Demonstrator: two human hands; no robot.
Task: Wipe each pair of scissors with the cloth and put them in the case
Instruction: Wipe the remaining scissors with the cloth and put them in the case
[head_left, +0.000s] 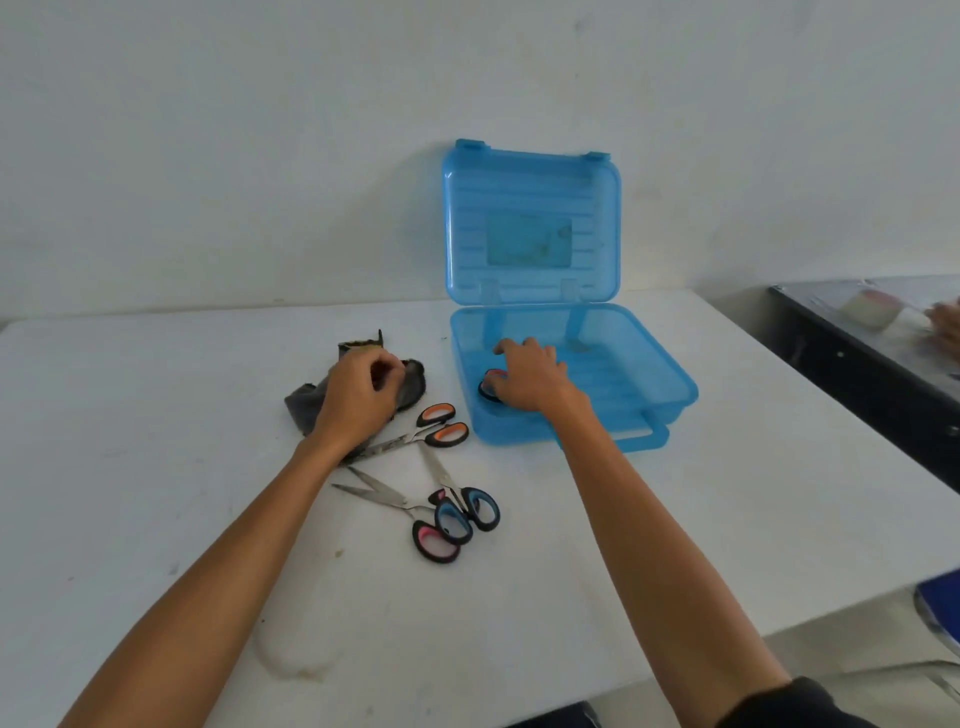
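Note:
An open blue plastic case (660, 374) stands on the white table, its lid leaning back against the wall. My right hand (530, 376) is inside the case, its fingers round the black-and-red handles of a pair of scissors (488, 387), mostly hidden under the hand. My left hand (361, 397) grips a dark grey cloth (306, 402) left of the case. On the table lie orange-handled scissors (436, 426), blue-handled scissors (470, 506) and pink-handled scissors (415, 525), the last two overlapping.
The white table (156, 493) ends at the right and front edges. A dark table (852, 364) stands to the right with another person's hand (945, 319) on it. A blue chair seat (940, 597) shows at lower right.

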